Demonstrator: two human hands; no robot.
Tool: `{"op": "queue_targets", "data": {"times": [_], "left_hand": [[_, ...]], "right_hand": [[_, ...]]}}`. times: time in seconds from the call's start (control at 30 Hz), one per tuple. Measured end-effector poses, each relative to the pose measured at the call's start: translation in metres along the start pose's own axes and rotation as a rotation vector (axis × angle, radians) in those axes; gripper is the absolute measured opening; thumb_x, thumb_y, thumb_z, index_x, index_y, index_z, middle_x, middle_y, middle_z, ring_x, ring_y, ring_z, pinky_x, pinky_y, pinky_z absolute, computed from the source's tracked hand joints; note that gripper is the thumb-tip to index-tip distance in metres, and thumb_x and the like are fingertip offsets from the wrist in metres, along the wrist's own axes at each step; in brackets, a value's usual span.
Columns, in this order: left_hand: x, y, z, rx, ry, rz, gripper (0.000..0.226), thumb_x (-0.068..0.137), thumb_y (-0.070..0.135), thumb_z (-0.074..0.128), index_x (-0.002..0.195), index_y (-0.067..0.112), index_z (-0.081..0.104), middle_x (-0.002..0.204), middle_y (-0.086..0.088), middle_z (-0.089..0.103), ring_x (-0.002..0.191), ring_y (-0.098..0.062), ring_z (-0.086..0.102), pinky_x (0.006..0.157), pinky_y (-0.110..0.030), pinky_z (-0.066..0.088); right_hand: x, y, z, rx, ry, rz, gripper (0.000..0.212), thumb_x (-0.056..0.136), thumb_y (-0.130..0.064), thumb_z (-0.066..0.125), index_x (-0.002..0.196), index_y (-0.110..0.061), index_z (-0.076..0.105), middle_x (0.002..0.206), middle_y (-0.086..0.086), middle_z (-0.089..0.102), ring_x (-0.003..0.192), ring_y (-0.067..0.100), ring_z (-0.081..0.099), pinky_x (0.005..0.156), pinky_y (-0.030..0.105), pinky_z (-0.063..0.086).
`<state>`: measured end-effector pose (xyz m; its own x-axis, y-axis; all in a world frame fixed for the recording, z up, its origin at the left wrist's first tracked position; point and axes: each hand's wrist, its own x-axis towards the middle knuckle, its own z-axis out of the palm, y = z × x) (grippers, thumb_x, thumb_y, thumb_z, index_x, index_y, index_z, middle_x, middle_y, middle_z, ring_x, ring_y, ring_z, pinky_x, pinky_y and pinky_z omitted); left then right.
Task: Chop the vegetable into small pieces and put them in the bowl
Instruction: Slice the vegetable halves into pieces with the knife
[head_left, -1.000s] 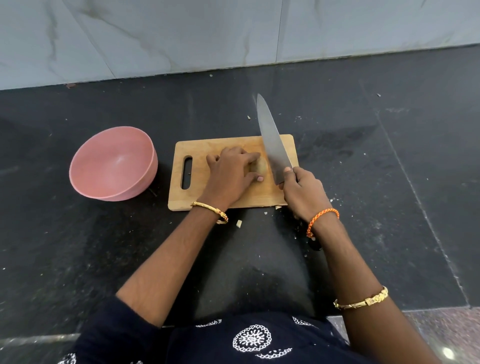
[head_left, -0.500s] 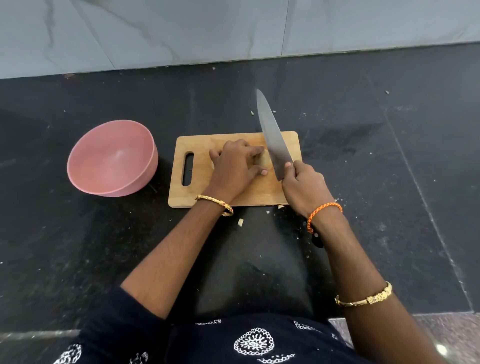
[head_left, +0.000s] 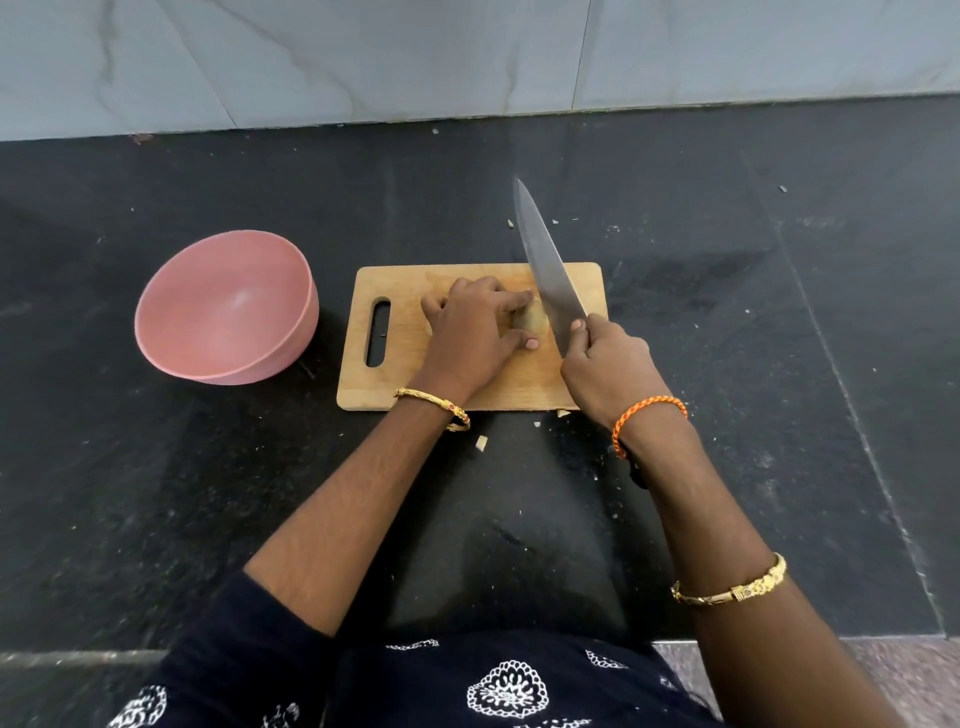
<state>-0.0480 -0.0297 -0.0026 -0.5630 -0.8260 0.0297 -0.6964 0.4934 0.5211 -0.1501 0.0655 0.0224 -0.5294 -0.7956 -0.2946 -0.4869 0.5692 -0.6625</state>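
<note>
Gripping the knife (head_left: 548, 270) in our right hand (head_left: 608, 366), we pinned the vegetable (head_left: 531, 323) under our curled left hand (head_left: 470, 338), blade just beside it.

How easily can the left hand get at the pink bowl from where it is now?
Probably yes. The left hand holds the vegetable on the cutting board, and the bowl stands just beside the board on that hand's side. Only bare counter lies between; the knife is on the other side.

No readable text, label, brand, number or sign appears on anything in view.
</note>
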Motion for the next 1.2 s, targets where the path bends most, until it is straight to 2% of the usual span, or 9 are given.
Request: {"op": "queue_targets", "data": {"times": [0.1, 0.2, 0.43, 0.57, 0.7, 0.83, 0.9, 1.03, 1.2], "left_hand": [[-0.001, -0.001, 0.001, 0.013, 0.019, 0.001, 0.041, 0.077, 0.039, 0.068, 0.118, 0.034, 0.061, 0.108, 0.006, 0.059, 0.108, -0.017, 0.043, 0.076, -0.032, 0.015], [-0.002, -0.001, 0.002, 0.033, 0.034, -0.001, 0.042, 0.079, 0.040, 0.066, 0.120, 0.034, 0.059, 0.111, 0.006, 0.059, 0.109, -0.017, 0.043, 0.077, -0.032, 0.015], [-0.004, -0.001, 0.005, 0.044, 0.077, -0.027, 0.040, 0.077, 0.041, 0.068, 0.117, 0.039, 0.060, 0.106, 0.009, 0.060, 0.107, -0.018, 0.043, 0.080, -0.036, 0.020], [-0.005, 0.001, 0.005, 0.034, 0.076, -0.043, 0.042, 0.078, 0.040, 0.068, 0.118, 0.038, 0.059, 0.107, 0.010, 0.060, 0.107, -0.018, 0.042, 0.079, -0.035, 0.018], [-0.005, 0.005, 0.002, 0.032, 0.063, -0.061, 0.042, 0.078, 0.038, 0.068, 0.119, 0.035, 0.060, 0.108, 0.010, 0.059, 0.108, -0.018, 0.041, 0.080, -0.036, 0.019], [-0.005, 0.008, 0.000, 0.033, 0.032, -0.088, 0.043, 0.077, 0.037, 0.070, 0.118, 0.033, 0.061, 0.113, 0.010, 0.059, 0.112, -0.018, 0.041, 0.081, -0.036, 0.017], [-0.005, 0.011, -0.002, 0.038, 0.028, -0.096, 0.042, 0.077, 0.038, 0.070, 0.118, 0.032, 0.061, 0.115, 0.009, 0.059, 0.113, -0.018, 0.040, 0.082, -0.036, 0.017], [-0.007, 0.016, -0.003, 0.075, 0.015, -0.100, 0.041, 0.078, 0.036, 0.069, 0.118, 0.032, 0.061, 0.118, 0.008, 0.058, 0.114, -0.019, 0.040, 0.083, -0.036, 0.018], [-0.012, 0.015, -0.001, 0.075, 0.025, -0.135, 0.040, 0.078, 0.037, 0.069, 0.118, 0.034, 0.060, 0.118, 0.009, 0.058, 0.116, -0.019, 0.040, 0.085, -0.038, 0.018]], "right_hand": [[-0.005, -0.007, 0.005, -0.045, 0.026, -0.006, 0.028, 0.100, -0.031, 0.028, 0.092, -0.013, 0.048, 0.087, 0.012, 0.055, 0.085, 0.033, 0.057, 0.079, 0.042, 0.050], [-0.009, -0.012, 0.008, -0.044, 0.046, -0.005, 0.025, 0.101, -0.030, 0.028, 0.092, -0.014, 0.044, 0.074, 0.004, 0.045, 0.082, 0.032, 0.057, 0.078, 0.042, 0.050], [-0.028, -0.005, 0.016, -0.139, 0.029, 0.094, 0.032, 0.101, -0.030, 0.027, 0.107, -0.008, 0.049, 0.101, 0.019, 0.054, 0.097, 0.041, 0.055, 0.075, 0.036, 0.038], [-0.043, 0.004, 0.015, -0.207, -0.002, 0.089, 0.023, 0.101, -0.031, 0.028, 0.099, -0.014, 0.044, 0.085, 0.009, 0.043, 0.089, 0.036, 0.055, 0.072, 0.035, 0.040], [-0.059, 0.018, -0.002, -0.201, -0.061, 0.081, 0.028, 0.100, -0.032, 0.028, 0.096, -0.012, 0.048, 0.087, 0.013, 0.049, 0.082, 0.032, 0.051, 0.075, 0.035, 0.042], [-0.067, 0.024, -0.020, -0.069, 0.006, 0.027, 0.034, 0.099, -0.031, 0.030, 0.070, -0.018, 0.043, 0.083, 0.014, 0.057, 0.081, 0.033, 0.053, 0.069, 0.032, 0.038], [-0.056, 0.024, -0.019, -0.021, 0.032, 0.011, 0.037, 0.100, -0.030, 0.030, 0.066, -0.019, 0.039, 0.082, 0.014, 0.057, 0.084, 0.031, 0.050, 0.069, 0.032, 0.035], [-0.027, 0.026, -0.010, 0.050, 0.030, 0.027, 0.036, 0.099, -0.030, 0.030, 0.072, -0.015, 0.047, 0.090, 0.016, 0.061, 0.091, 0.035, 0.055, 0.073, 0.034, 0.041], [-0.018, 0.024, -0.005, 0.068, -0.008, -0.007, 0.036, 0.100, -0.031, 0.030, 0.080, -0.010, 0.052, 0.090, 0.014, 0.061, 0.090, 0.032, 0.055, 0.071, 0.032, 0.037]]}}
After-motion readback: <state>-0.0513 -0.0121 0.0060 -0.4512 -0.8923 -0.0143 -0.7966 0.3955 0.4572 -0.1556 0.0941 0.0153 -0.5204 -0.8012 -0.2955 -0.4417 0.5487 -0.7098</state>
